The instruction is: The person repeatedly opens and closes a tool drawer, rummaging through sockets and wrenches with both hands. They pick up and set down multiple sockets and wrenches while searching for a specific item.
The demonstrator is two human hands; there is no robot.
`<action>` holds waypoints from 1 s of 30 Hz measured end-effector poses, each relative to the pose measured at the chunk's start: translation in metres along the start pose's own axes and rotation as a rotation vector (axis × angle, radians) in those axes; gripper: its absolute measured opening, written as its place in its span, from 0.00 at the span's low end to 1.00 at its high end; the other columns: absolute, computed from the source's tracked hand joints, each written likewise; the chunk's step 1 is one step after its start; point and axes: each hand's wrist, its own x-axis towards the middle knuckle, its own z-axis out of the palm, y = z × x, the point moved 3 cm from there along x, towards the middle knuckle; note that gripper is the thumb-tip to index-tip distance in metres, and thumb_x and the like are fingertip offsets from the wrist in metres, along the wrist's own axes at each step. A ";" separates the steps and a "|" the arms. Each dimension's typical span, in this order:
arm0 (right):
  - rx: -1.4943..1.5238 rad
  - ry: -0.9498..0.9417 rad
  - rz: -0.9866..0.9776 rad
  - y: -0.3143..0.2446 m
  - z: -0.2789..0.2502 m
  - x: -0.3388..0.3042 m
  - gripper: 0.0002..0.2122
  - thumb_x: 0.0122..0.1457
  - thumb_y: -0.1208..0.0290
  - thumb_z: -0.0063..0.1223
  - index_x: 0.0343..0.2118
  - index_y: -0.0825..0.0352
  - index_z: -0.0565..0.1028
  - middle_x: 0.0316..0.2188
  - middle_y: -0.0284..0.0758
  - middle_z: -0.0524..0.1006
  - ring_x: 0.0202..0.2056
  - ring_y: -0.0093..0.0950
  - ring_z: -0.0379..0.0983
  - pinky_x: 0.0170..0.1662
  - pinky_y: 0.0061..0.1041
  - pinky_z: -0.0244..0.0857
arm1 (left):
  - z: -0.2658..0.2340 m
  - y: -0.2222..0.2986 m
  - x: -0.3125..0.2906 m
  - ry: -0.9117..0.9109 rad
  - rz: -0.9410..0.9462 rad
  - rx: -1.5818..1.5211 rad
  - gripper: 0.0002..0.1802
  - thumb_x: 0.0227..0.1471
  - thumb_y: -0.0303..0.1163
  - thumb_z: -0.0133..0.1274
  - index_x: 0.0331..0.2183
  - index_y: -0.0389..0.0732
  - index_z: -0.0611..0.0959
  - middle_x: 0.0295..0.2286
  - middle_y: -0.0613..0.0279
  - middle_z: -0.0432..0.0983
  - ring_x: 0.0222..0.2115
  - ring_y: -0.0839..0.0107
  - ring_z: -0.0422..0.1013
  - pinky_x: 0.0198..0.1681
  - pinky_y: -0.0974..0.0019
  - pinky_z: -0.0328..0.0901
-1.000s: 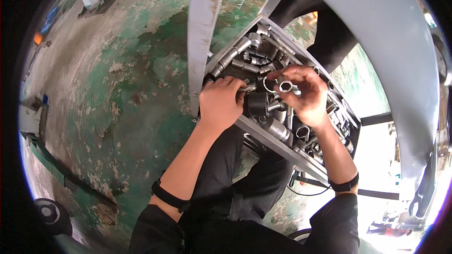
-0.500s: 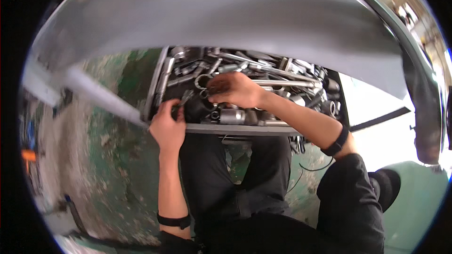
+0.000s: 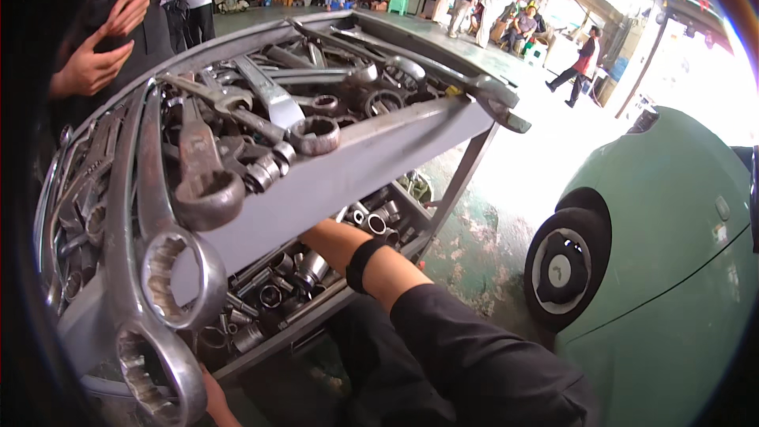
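My right arm (image 3: pixel 379 265), with a black wrist strap, reaches under the upper shelf of a grey tool cart (image 3: pixel 340 170). Its hand is hidden there, above the lower tray of sockets (image 3: pixel 312 269) and other metal tools. Low at the left, a sliver of my left hand or wrist (image 3: pixel 215 402) shows beside the lower tray's front edge. Its fingers are out of sight behind a large ring wrench (image 3: pixel 170 372) that juts over the upper shelf. Another big ring wrench (image 3: pixel 190 277) overhangs close by.
Wrenches (image 3: pixel 209 182) pile up on the top shelf. At upper left a co-worker's hands (image 3: pixel 95 63) are near the cart. A green car (image 3: pixel 664 253) stands on the right, its wheel (image 3: pixel 568 261) facing the cart. Several people and a green stool (image 3: pixel 398 0) are farther back.
The view has swung up and right, bringing the cart's top, car and workshop into sight. Both hands showed over the sockets before; now the shelf and wrenches cover them almost wholly.
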 end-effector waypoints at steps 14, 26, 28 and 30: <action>0.056 0.067 -0.002 -0.009 -0.043 -0.021 0.20 0.50 0.66 0.58 0.46 0.66 0.76 0.45 0.42 0.77 0.47 0.40 0.74 0.50 0.38 0.68 | 0.034 -0.070 0.028 0.072 0.343 -0.109 0.19 0.49 0.21 0.53 0.46 0.38 0.78 0.44 0.49 0.76 0.46 0.51 0.72 0.50 0.57 0.64; 0.056 0.123 0.004 -0.004 -0.056 -0.037 0.19 0.48 0.67 0.58 0.45 0.66 0.76 0.44 0.43 0.78 0.46 0.41 0.74 0.49 0.38 0.68 | 0.035 -0.074 0.031 0.026 0.245 -0.122 0.20 0.47 0.21 0.53 0.45 0.41 0.79 0.42 0.51 0.78 0.45 0.53 0.73 0.49 0.58 0.65; 0.053 0.132 0.001 -0.005 -0.058 -0.039 0.19 0.48 0.67 0.58 0.44 0.66 0.76 0.43 0.43 0.78 0.45 0.41 0.74 0.48 0.38 0.68 | 0.034 -0.071 0.029 0.038 0.224 -0.140 0.20 0.47 0.22 0.53 0.45 0.42 0.79 0.43 0.52 0.78 0.46 0.53 0.73 0.49 0.58 0.65; 0.048 0.140 -0.004 -0.006 -0.061 -0.041 0.19 0.47 0.67 0.58 0.44 0.67 0.76 0.43 0.43 0.78 0.45 0.41 0.74 0.48 0.39 0.68 | 0.033 -0.063 0.026 0.060 0.174 -0.191 0.20 0.48 0.22 0.53 0.46 0.42 0.79 0.43 0.52 0.78 0.46 0.54 0.73 0.49 0.58 0.65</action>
